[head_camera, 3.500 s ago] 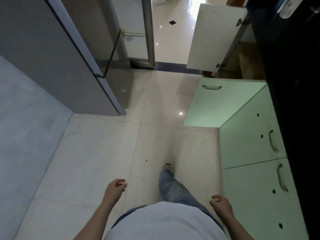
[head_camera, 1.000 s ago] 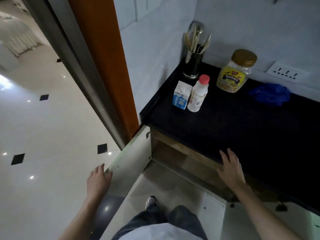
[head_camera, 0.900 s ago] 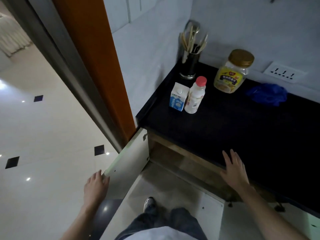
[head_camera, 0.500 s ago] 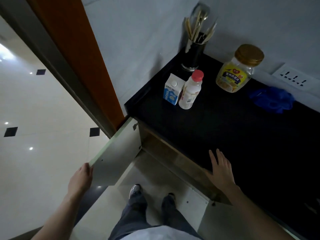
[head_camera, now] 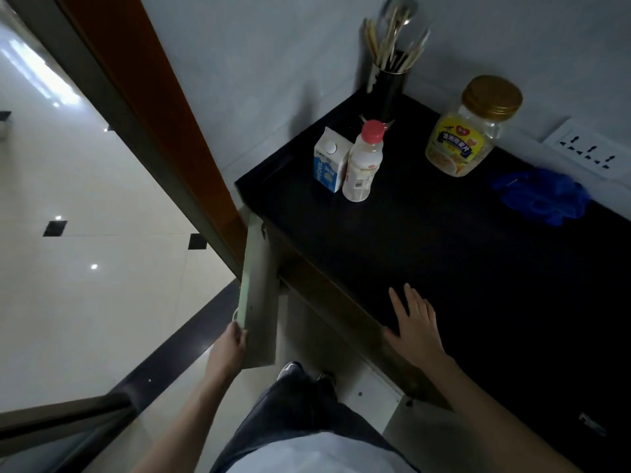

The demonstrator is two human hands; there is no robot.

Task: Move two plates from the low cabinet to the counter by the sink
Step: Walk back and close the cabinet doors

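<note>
I stand before a low cabinet under a black counter (head_camera: 426, 240). Its pale green left door (head_camera: 256, 302) is swung out toward me, nearly edge-on. My left hand (head_camera: 229, 348) grips the door's lower outer edge, fingers curled round it. My right hand (head_camera: 415, 327) rests flat on the counter's front edge, fingers straight. The cabinet's inside is dark and hidden below the counter lip; no plates are in view. A second door (head_camera: 372, 390) hangs open below my right arm.
On the counter stand a milk carton (head_camera: 328, 162), a pink-capped bottle (head_camera: 363, 163), a gold-lidded jar (head_camera: 471, 128) and a utensil holder (head_camera: 389, 76). Blue gloves (head_camera: 543, 196) lie near a wall socket (head_camera: 590, 150). An orange door frame (head_camera: 164, 110) borders the left.
My left hand has swung the cabinet door wider, from slanted to nearly edge-on. The view has dropped closer to the counter. My right hand stays on the counter edge.
</note>
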